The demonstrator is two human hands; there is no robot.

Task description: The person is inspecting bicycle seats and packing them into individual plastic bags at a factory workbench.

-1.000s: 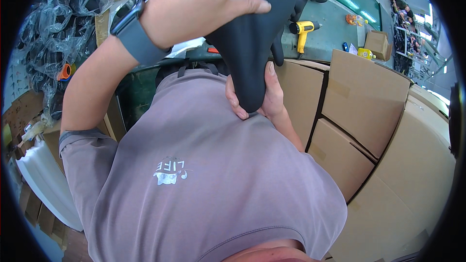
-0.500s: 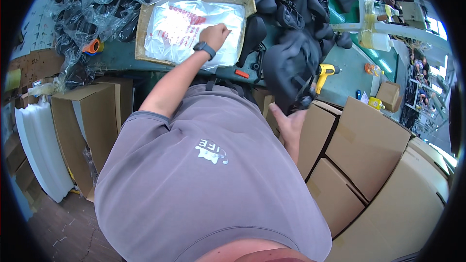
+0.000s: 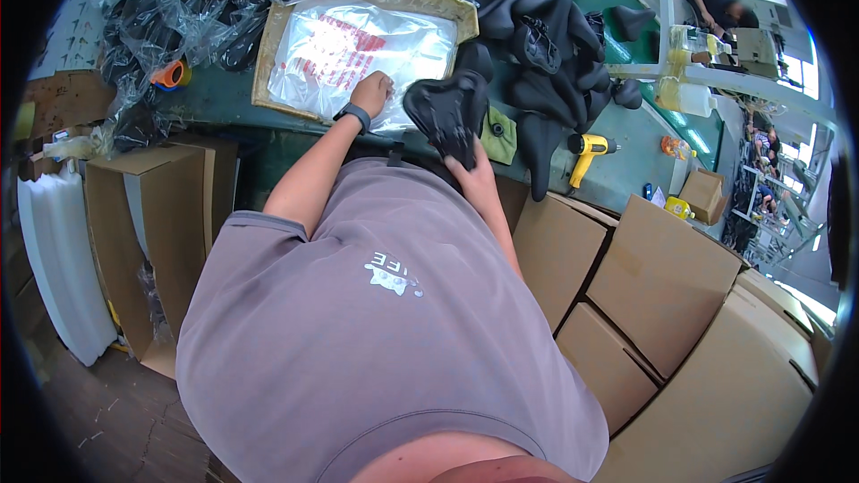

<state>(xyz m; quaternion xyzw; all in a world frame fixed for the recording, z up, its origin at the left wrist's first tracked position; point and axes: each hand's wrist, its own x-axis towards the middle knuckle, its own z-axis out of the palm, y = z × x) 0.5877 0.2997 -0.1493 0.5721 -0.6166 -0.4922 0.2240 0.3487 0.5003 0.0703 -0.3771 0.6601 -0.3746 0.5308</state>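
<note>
A black saddle point(image 3: 445, 112) is held up at the near edge of the worktop point(image 3: 617, 174), its ribbed underside facing the camera and its wide end pointing away from the person. The right hand point(image 3: 470, 165) grasps it by the narrow nose, thumb on the underside. Just to its left, the left hand point(image 3: 371, 92), with a dark watch point(image 3: 355, 116) on the wrist, rests with curled fingers over white plastic bags point(image 3: 407, 49); whether it pinches one, I cannot tell. The bags lie in a shallow tray point(image 3: 266, 54) near that same edge. Just right of the saddle lies an olive-green cloth point(image 3: 504, 125), then a heap of black saddles point(image 3: 559, 80) and a yellow heat gun point(image 3: 586, 159) near the worktop's near edge. Plastic-wrapped saddles point(image 3: 192, 18) crowd its left end, an orange tape roll point(image 3: 168, 77) beside them. Below the near edge, at right, stand cardboard cartons point(image 3: 658, 277).
</note>
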